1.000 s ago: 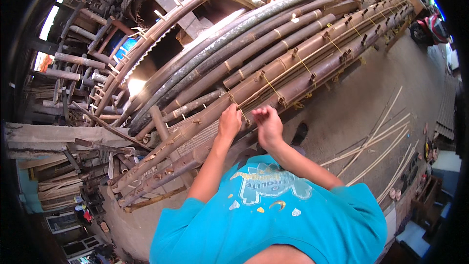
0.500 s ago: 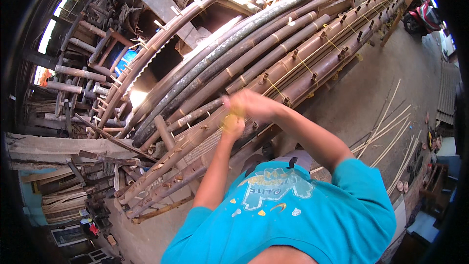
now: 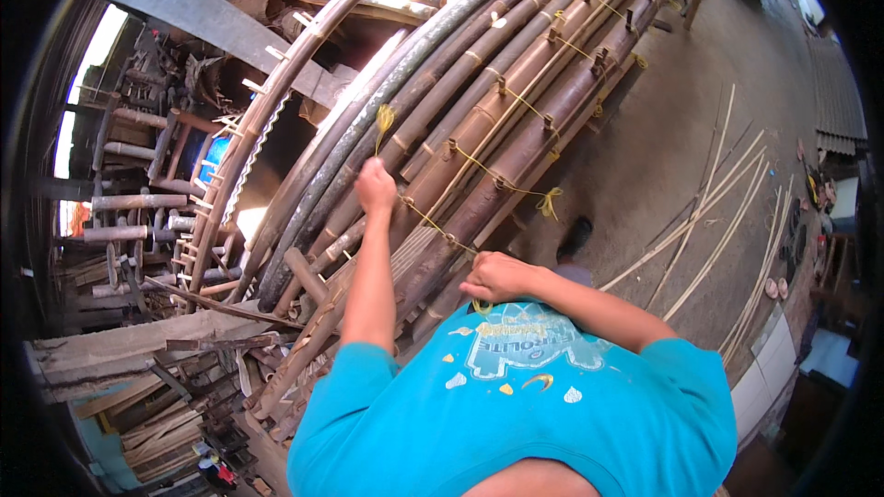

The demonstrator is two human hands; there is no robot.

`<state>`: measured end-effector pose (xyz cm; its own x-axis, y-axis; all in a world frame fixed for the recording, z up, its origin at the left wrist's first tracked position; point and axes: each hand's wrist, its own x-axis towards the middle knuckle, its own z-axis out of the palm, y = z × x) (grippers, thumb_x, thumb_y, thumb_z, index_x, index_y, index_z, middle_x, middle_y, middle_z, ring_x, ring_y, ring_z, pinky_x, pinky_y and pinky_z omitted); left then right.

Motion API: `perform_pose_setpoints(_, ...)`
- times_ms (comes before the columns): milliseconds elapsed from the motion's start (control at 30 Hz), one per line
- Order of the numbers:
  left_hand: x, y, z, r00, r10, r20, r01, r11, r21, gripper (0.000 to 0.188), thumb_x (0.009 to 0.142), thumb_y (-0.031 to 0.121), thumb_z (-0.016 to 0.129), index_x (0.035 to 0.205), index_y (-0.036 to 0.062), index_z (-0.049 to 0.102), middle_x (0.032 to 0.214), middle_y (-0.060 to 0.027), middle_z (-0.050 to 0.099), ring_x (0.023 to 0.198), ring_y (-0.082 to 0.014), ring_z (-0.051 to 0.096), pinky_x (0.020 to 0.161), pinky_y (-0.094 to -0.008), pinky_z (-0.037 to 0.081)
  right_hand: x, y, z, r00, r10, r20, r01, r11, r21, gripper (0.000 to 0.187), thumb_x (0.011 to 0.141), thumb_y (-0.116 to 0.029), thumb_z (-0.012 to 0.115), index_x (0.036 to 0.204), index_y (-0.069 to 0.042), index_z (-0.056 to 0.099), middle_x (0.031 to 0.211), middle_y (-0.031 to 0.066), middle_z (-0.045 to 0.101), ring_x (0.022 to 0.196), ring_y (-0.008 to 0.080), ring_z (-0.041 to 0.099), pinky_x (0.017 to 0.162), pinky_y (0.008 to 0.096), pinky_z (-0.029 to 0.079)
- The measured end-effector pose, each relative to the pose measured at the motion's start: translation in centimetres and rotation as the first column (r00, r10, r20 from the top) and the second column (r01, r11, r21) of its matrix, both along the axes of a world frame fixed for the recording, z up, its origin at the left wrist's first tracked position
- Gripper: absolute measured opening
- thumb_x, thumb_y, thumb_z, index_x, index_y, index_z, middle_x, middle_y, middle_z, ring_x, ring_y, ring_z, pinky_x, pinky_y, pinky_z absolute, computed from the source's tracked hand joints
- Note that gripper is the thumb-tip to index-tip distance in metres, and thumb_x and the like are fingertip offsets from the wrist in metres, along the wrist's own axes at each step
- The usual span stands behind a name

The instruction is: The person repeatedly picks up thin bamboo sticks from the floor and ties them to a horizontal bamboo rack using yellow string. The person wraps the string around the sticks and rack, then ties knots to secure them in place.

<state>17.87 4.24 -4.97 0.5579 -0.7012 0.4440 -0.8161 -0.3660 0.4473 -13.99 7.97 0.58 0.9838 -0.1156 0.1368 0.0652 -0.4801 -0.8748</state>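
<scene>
Yellow cord (image 3: 426, 220): ran nearly straight between both hands, across the far pole (image 3: 477, 114) and the near pole (image 3: 523, 152), two long bamboo lengths set with short pegs (image 3: 548, 121).
Cord axis: sloped from upper left to lower right, crosswise to the bamboo, which rose toward upper right.
Cord against bamboo: could not be told whether touching or lifted just clear.
Left hand (image 3: 376, 188): stood at the cord's upper end, beside the far pole, with fingers pressed together, pinching the cord below a loose yellow tuft (image 3: 384, 120).
Right hand (image 3: 502, 278): sat at the lower end, just before the turquoise shirt (image 3: 516, 414), with fingers curled shut on the cord.
Nearer hand: right to the near pole, left to the far pole.
Neighbouring cord (image 3: 474, 163): crossed the same poles, ending in a loose bunch (image 3: 548, 203).
Pale strips (image 3: 682, 212): lay on the floor, well apart to the right.
</scene>
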Motion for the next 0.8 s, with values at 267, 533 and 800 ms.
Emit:
perform_pose_setpoints(267,0.2,-4.3,1.7,0.992,-0.112,-0.064,0.12,0.624,0.772,0.04,0.095,0.032,0.052,0.114,-0.0004,0.066,0.11,-0.0279,0.065,0.107,-0.0425,0.062,0.093,-0.0484,0.049,-2.2,-1.9,-3.1,0.961,-0.199,0.191,0.15,0.958,0.243,0.04,0.099,-0.034,0.05,0.097,0.001,0.069,0.098,0.0212,0.068,0.092,0.0364,0.065,0.083,0.0454,0.051)
perform_pose_setpoints(533,-32.6,-8.2,29.9,0.145,-0.831,-0.537,0.675,0.48,-0.561,0.038,0.088,0.009,0.066,0.126,0.003,0.061,0.112,-0.0136,0.066,0.101,-0.0244,0.061,0.091,-0.0384,0.048,-23.3,-5.0,-11.6,0.537,-0.666,-0.518,0.755,0.653,-0.056,0.038,0.093,-0.032,0.054,0.121,-0.007,0.063,0.118,0.0232,0.062,0.115,0.0395,0.057,0.096,0.0474,0.047)
perform_pose_setpoints(800,-57.6,-13.6,33.6,-0.77,-0.615,-0.17,0.448,-0.331,-0.831,0.037,0.095,0.011,0.059,0.132,0.0122,0.054,0.101,-0.0201,0.066,0.079,-0.0234,0.064,0.067,-0.0385,0.054,-36.1,-10.8,-16.9,0.411,-0.776,-0.478,0.899,0.433,0.07,0.036,0.094,-0.032,0.055,0.121,-0.009,0.062,0.109,0.023,0.063,0.107,0.0405,0.059,0.093,0.0474,0.048)
